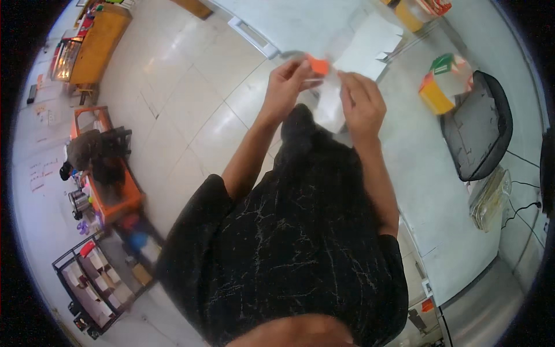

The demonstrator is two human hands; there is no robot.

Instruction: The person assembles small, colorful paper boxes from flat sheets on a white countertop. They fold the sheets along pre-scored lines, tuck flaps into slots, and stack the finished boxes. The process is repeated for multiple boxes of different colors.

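My left hand (284, 87) is closed, thumb against fingers, on a small flat bright-orange piece (318, 65). Thumb and fingertips of my right hand (363, 105) pinch the edge of a thin translucent plastic bag (330, 104), which hangs between the hands. The bag is blurred, so its opening and contents cannot be made out. Both hands are held up at the near edge of a white table (404, 150). Just beyond them on the table lies a white paper sheet (370, 49) with a notched right edge.
To the right stand a yellow, white and green carton (445, 84) and a grey, black-rimmed bin or tray (480, 127). Behind it lies a stack of flat plastic packets (490, 199), near cables. Far left are an orange cart (118, 196) and a black rack (104, 277).
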